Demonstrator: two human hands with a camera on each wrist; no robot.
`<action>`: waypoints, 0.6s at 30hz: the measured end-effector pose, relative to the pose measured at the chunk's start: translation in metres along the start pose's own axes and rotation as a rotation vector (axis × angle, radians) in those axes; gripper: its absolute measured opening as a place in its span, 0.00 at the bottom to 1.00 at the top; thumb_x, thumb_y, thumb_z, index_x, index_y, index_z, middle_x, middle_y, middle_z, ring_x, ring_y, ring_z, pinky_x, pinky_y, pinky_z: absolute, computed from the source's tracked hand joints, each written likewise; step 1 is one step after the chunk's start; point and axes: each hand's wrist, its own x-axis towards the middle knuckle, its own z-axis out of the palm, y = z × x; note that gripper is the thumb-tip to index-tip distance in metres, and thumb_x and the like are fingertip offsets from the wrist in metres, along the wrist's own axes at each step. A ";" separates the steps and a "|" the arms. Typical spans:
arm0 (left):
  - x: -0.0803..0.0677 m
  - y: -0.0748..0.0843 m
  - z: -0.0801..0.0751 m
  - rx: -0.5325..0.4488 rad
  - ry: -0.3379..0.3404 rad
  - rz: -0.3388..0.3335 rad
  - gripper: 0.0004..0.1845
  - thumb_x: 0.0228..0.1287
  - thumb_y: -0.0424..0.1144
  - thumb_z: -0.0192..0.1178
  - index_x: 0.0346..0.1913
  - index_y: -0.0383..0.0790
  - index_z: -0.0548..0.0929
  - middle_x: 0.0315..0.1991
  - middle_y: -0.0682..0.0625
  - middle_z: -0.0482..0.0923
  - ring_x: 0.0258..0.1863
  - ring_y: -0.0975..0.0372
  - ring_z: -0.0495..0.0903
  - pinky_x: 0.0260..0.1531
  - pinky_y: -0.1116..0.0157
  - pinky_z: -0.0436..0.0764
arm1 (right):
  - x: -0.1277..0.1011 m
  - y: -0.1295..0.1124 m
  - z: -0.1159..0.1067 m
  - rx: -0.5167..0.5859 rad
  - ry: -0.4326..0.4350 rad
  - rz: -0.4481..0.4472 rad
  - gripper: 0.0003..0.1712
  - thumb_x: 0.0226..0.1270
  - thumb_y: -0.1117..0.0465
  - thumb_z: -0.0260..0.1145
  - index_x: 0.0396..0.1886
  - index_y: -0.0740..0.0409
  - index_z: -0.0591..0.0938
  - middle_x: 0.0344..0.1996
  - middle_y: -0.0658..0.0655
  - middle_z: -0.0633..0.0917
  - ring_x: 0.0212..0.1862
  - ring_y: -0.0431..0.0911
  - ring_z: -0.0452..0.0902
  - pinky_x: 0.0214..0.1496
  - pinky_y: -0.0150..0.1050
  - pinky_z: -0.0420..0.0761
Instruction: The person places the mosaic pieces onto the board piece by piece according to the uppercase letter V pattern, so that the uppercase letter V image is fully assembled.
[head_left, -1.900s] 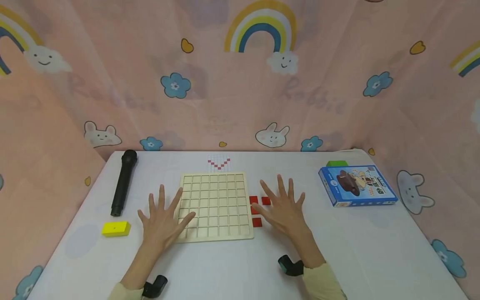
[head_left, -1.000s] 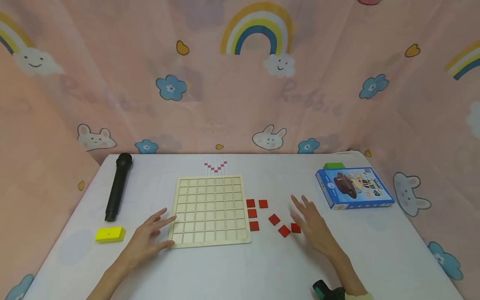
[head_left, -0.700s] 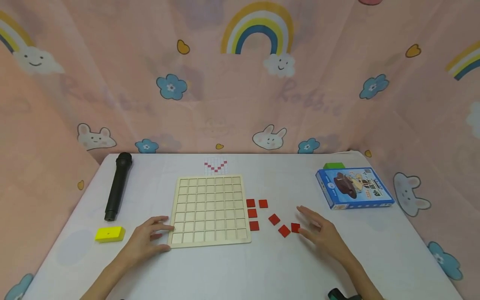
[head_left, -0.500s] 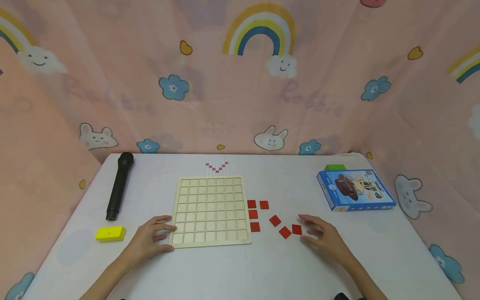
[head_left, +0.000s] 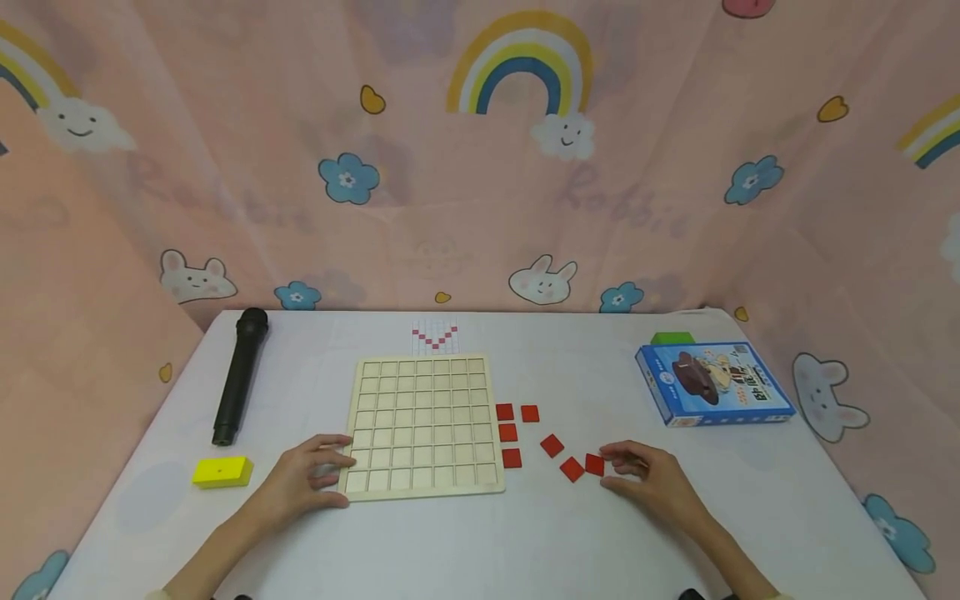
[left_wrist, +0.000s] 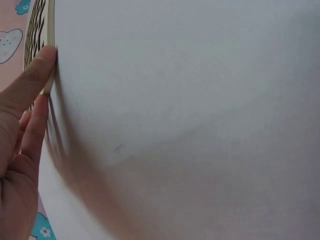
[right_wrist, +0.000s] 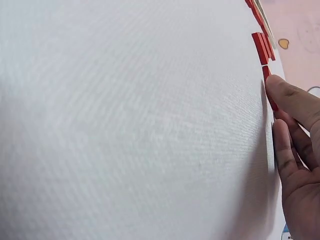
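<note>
**Both hands down at the grid board and the red tiles**

I have my left hand (head_left: 303, 482) resting at the lower left corner of the wooden grid board (head_left: 422, 425), just left of centre in the head view. Its fingers are loosely curled, with the thumb and forefinger tips against the board's left edge; the left wrist view shows the thumb (left_wrist: 31, 80) pressed on the thin rim of the board (left_wrist: 49, 30) at the upper left of that frame.

My right hand (head_left: 651, 483) lies right of centre, fingers bent, with thumb and forefinger meeting at the rightmost red tile (head_left: 595, 464). In the right wrist view a fingertip (right_wrist: 290, 97) touches that tile's (right_wrist: 270, 90) edge at the upper right of the frame. I cannot tell whether the tile is pinched or only touched.

Six more red tiles (head_left: 507, 432) lie flat between the board and my right hand.

A black microphone (head_left: 240, 375) and a yellow block (head_left: 222, 472) sit at the left. A blue box (head_left: 712, 382) sits at the right, with a green block (head_left: 672, 337) behind it. A small pattern card (head_left: 434, 337) lies just above the board.
</note>
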 end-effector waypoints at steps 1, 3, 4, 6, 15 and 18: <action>0.000 0.000 0.000 -0.012 -0.007 -0.005 0.24 0.35 0.31 0.78 0.41 0.31 0.84 0.59 0.35 0.69 0.55 0.39 0.73 0.40 0.70 0.82 | 0.000 0.000 0.001 -0.005 0.009 -0.007 0.24 0.53 0.63 0.75 0.50 0.64 0.81 0.44 0.60 0.84 0.41 0.44 0.81 0.46 0.30 0.81; 0.001 -0.001 -0.001 -0.041 -0.022 -0.023 0.21 0.35 0.32 0.78 0.38 0.33 0.84 0.60 0.35 0.68 0.55 0.38 0.73 0.41 0.69 0.82 | 0.000 0.001 0.002 -0.012 0.026 -0.017 0.22 0.53 0.65 0.74 0.49 0.64 0.81 0.43 0.59 0.84 0.39 0.42 0.81 0.44 0.28 0.81; 0.002 -0.001 -0.002 -0.055 -0.028 -0.030 0.20 0.35 0.32 0.78 0.37 0.34 0.84 0.60 0.35 0.68 0.55 0.38 0.73 0.41 0.69 0.82 | 0.000 0.002 0.003 -0.009 0.031 -0.026 0.21 0.54 0.65 0.74 0.49 0.64 0.81 0.42 0.59 0.84 0.38 0.41 0.81 0.44 0.27 0.80; 0.003 -0.002 -0.003 -0.063 -0.035 -0.037 0.19 0.35 0.32 0.78 0.35 0.36 0.84 0.60 0.35 0.67 0.56 0.38 0.72 0.42 0.70 0.82 | 0.001 0.002 0.004 0.005 0.045 -0.033 0.20 0.54 0.68 0.73 0.48 0.64 0.82 0.42 0.58 0.85 0.37 0.40 0.81 0.43 0.25 0.80; 0.005 -0.004 -0.003 -0.048 -0.016 -0.037 0.19 0.31 0.31 0.79 0.34 0.35 0.85 0.58 0.35 0.69 0.54 0.38 0.73 0.39 0.70 0.82 | 0.004 0.002 0.001 -0.025 0.101 0.012 0.19 0.58 0.60 0.71 0.50 0.60 0.83 0.43 0.56 0.86 0.41 0.41 0.82 0.43 0.24 0.79; 0.006 -0.003 -0.002 -0.047 -0.005 -0.053 0.20 0.30 0.30 0.79 0.33 0.35 0.85 0.58 0.36 0.69 0.54 0.39 0.74 0.37 0.70 0.83 | 0.004 -0.001 0.002 -0.008 0.112 0.035 0.19 0.59 0.61 0.71 0.51 0.60 0.82 0.45 0.58 0.85 0.43 0.43 0.82 0.44 0.24 0.78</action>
